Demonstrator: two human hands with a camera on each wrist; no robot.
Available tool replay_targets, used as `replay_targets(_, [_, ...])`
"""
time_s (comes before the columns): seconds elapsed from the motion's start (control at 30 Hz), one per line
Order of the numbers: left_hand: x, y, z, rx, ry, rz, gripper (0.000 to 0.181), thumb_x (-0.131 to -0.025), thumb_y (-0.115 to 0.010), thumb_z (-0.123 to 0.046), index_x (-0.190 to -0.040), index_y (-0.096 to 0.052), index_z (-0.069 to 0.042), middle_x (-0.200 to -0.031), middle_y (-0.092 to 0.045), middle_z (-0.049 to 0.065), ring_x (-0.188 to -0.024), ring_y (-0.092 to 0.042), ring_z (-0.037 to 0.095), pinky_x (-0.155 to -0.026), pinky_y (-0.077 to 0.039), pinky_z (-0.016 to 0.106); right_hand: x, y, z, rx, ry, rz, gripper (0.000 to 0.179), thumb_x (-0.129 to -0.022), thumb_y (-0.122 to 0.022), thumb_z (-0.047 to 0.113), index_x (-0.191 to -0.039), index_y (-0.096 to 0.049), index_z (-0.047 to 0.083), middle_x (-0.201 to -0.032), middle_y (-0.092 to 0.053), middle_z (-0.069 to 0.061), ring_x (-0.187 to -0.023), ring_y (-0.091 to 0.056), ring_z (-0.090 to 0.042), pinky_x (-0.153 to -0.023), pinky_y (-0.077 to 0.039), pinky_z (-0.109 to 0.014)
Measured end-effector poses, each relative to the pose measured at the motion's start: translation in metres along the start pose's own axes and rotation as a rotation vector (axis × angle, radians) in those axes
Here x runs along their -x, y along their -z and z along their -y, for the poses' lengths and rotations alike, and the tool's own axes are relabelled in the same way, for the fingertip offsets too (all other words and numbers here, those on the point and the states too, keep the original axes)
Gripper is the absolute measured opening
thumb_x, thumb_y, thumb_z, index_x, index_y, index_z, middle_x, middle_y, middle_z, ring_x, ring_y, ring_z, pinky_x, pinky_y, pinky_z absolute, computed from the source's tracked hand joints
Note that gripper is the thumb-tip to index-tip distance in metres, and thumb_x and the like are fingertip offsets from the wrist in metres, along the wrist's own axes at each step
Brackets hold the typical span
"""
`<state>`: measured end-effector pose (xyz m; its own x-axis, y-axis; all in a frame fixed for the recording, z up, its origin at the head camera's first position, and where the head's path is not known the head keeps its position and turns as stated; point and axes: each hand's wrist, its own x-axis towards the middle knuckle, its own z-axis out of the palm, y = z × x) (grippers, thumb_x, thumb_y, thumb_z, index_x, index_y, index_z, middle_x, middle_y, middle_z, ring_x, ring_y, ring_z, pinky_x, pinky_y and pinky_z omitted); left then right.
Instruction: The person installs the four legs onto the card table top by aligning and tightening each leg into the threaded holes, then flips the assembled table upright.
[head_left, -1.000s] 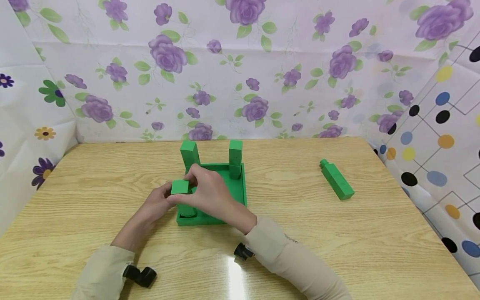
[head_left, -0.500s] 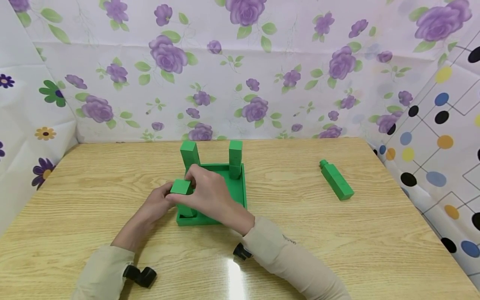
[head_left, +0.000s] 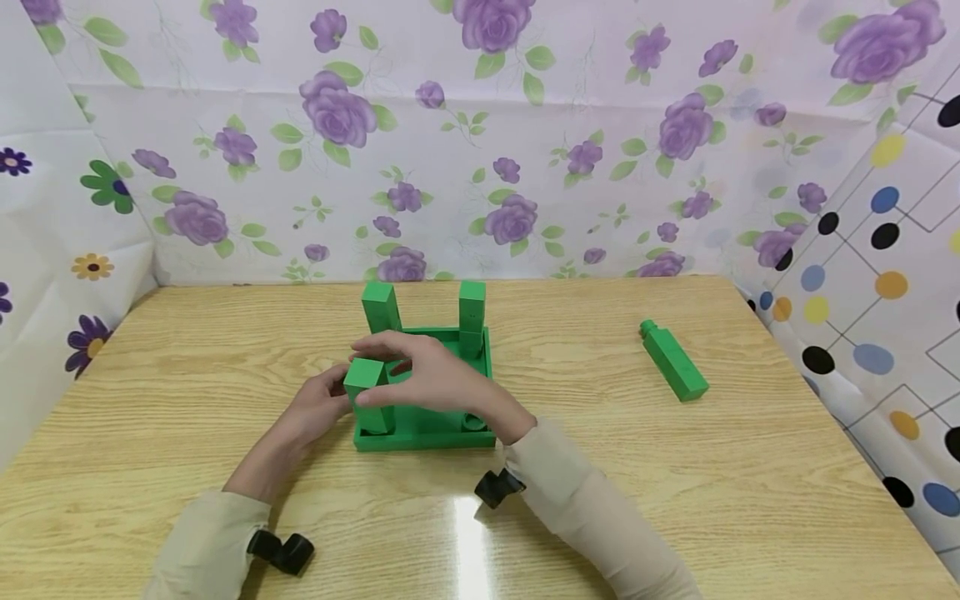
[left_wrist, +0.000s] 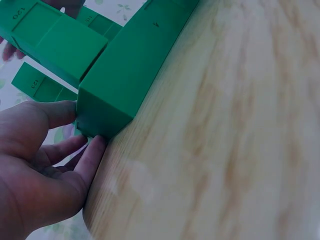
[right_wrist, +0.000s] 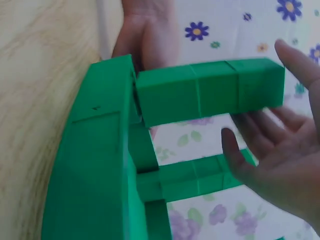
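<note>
A shallow green tray [head_left: 423,442] lies on the table. Three square green posts rise from it: the front left post [head_left: 366,377], the back left post [head_left: 382,307] and the back right post [head_left: 472,312]. My left hand [head_left: 321,402] holds the tray's left side; in the left wrist view thumb and fingertips press at its end wall. My right hand [head_left: 431,379] is spread around the top of the front left post, thumb and fingers apart; the right wrist view shows space between them and the post [right_wrist: 215,90]. A round socket [head_left: 473,422] shows in the tray's front right corner.
A loose green post [head_left: 675,360] with a round peg at one end lies on the right of the wooden table [head_left: 750,483]. A flowered cloth [head_left: 420,167] hangs behind the table, with a dotted cloth [head_left: 892,283] along the right side.
My right hand has loosened its grip on the front left post; its fingers have spread and it has shifted right, uncovering the corner socket. The left hand has stayed at the tray.
</note>
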<state>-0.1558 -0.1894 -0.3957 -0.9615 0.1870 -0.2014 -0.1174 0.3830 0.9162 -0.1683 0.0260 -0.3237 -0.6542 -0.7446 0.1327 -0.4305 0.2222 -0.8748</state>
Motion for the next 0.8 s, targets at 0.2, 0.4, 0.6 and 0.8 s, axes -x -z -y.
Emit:
replay_targets(0.2, [0.0, 0.0, 0.0, 0.006, -0.005, 0.008, 0.056, -0.1, -0.055, -0.017, -0.148, -0.034, 0.001, -0.14, -0.043, 0.023, -0.126, -0.041, 0.036, -0.1, -0.037, 0.047, -0.002, 0.01, -0.01, -0.177, -0.006, 0.157, 0.055, -0.094, -0.065, 0.016, -0.145, -0.045, 0.013, -0.146, -0.044, -0.001, -0.13, -0.042, -0.008, -0.1, -0.041, -0.026])
replay_targets(0.4, [-0.001, 0.0, 0.0, 0.005, 0.004, 0.009, 0.059, -0.1, -0.053, -0.013, -0.151, -0.028, 0.0, -0.137, -0.045, 0.023, -0.123, -0.042, 0.034, -0.1, -0.036, 0.046, -0.005, 0.012, -0.014, -0.256, 0.015, 0.222, 0.055, -0.095, -0.063, 0.01, -0.146, -0.044, 0.01, -0.147, -0.043, -0.002, -0.132, -0.04, -0.008, -0.104, -0.038, -0.032])
replay_targets(0.6, [-0.001, 0.0, 0.0, 0.0, 0.0, -0.001, 0.048, -0.099, -0.054, -0.012, -0.143, -0.041, 0.002, -0.132, -0.047, 0.021, -0.12, -0.042, 0.033, -0.097, -0.037, 0.044, -0.008, 0.011, -0.014, -0.252, 0.04, 0.218, 0.051, -0.095, -0.063, 0.008, -0.144, -0.046, 0.007, -0.144, -0.046, -0.006, -0.127, -0.045, -0.006, -0.1, -0.041, -0.027])
replay_targets(0.8, [0.001, 0.002, 0.001, 0.012, -0.003, 0.006, 0.042, -0.1, -0.056, -0.017, -0.137, -0.047, 0.002, -0.137, -0.045, 0.022, -0.128, -0.037, 0.036, -0.101, -0.035, 0.048, -0.009, 0.007, -0.011, -0.158, 0.041, 0.183, 0.047, -0.096, -0.062, 0.011, -0.14, -0.048, 0.005, -0.139, -0.05, -0.007, -0.125, -0.047, -0.008, -0.096, -0.044, -0.024])
